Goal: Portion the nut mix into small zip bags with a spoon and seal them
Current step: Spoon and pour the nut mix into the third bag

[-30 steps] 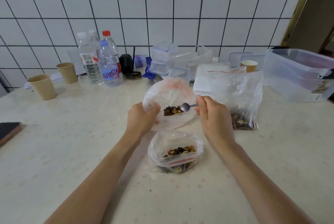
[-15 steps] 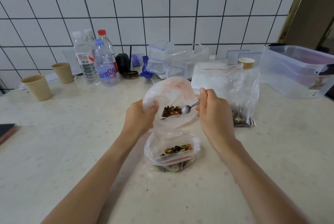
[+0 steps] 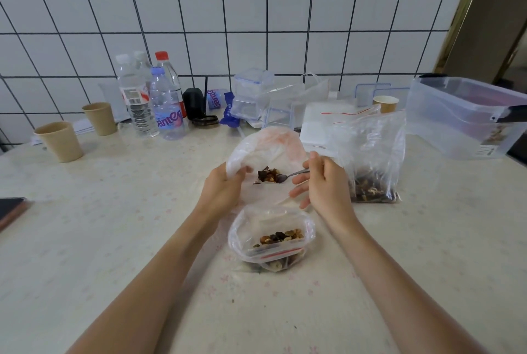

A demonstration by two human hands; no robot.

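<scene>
left hand (image 3: 221, 191) curled in a grip, right hand (image 3: 325, 182) pinching, lower fingers (image 3: 298, 191) spread.

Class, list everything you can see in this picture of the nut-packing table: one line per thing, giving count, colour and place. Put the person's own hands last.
thin plastic bag: 1, whitish, table centre, holds nut mix
spoon: 1, metal, tip in that bag
small zip bag: 1, clear with red strip, open, nearest, part filled
large zip bag: 1, clear, right, nuts at bottom
paper cups: 3, tan, two left, one back right
bottles: 4, clear, back left
lidded boxes: stack, clear, back centre
storage tub: 1, clear, far right
white box: 1, back centre-right
phone: 1, dark, left edge
table: 1, cream
left hand: grips the thin bag's rim
right hand: holds the spoon
</scene>
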